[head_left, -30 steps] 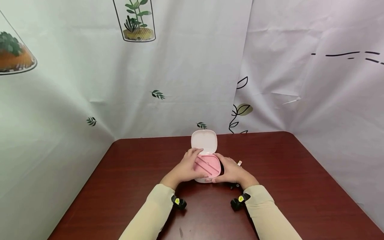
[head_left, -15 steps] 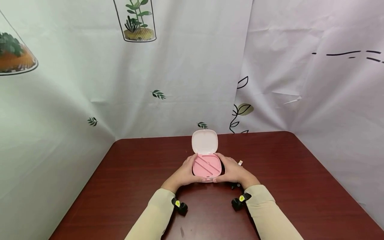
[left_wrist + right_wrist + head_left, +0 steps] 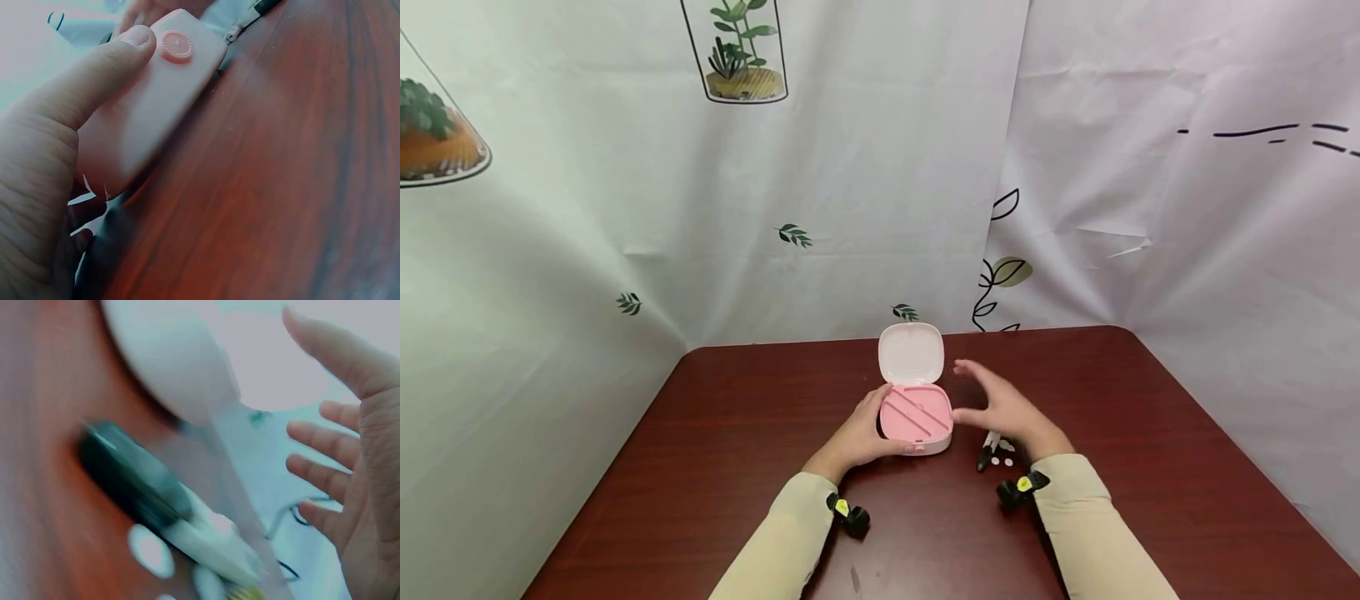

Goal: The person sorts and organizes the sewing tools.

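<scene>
A pink-and-white case (image 3: 916, 414) with its white hinged lid (image 3: 912, 353) raised stands on the table. Its pink inside has two slanted ridges. My left hand (image 3: 859, 432) grips the case's left side, the thumb (image 3: 119, 62) on the front wall close to a round pink button (image 3: 177, 46); the other fingers are mostly hidden behind the case. My right hand (image 3: 1003, 408) is off to the right of the case, apart from it, its fingers spread and holding nothing. In the right wrist view the palm and loosely bent fingers (image 3: 325, 440) show beside the case.
Below my right hand lie a slim white piece with a dark end (image 3: 134, 478) and several small white discs (image 3: 151, 550). The reddish-brown table (image 3: 760, 392) ends at a white printed cloth (image 3: 850, 167) behind it.
My left hand has moved off the pink top to the case's left side. My right hand has let go of the case and moved right, uncovering the small white discs.
</scene>
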Tool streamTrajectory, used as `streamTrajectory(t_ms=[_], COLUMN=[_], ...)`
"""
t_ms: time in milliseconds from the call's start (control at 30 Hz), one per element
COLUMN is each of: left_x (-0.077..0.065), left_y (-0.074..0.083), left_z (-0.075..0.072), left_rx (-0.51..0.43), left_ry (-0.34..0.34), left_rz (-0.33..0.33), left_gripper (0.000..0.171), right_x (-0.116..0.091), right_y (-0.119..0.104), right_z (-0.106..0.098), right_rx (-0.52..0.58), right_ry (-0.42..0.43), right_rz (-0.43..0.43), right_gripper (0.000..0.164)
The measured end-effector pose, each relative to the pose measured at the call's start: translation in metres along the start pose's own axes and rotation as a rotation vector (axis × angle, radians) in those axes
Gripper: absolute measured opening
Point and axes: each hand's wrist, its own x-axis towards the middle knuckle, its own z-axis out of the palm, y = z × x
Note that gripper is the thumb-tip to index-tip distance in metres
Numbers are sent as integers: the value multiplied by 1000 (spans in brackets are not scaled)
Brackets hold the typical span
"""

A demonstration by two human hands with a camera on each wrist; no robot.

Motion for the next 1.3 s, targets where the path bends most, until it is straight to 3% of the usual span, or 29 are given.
streamTrajectory(t_ms=[167, 333, 433, 667, 967, 1300], left_x=[0, 1, 1, -1, -2, -4], left_y=[-2, -5, -4, -1, 1, -1], left_z=[1, 1, 1, 0, 0, 2], left_rx=[8, 17, 34, 56, 43, 8], left_ry=[8, 9, 11, 7, 11, -3], left_rz=[6, 21, 17, -12, -7, 3], left_gripper=[117, 116, 117, 120, 119, 113], right_x=[-15, -27, -30, -35, -33, -33], right_y=[10, 20, 23, 22, 16, 8], right_z=[-23, -31, -30, -27, -22, -26], right_rx=[-55, -119, -125, -253, -331, -311], right_ry=[107, 48, -34, -165, -193, -192], right_rz=[-53, -146, -176, -120, -102, -91], right_gripper=[42, 23, 22, 28, 28, 26])
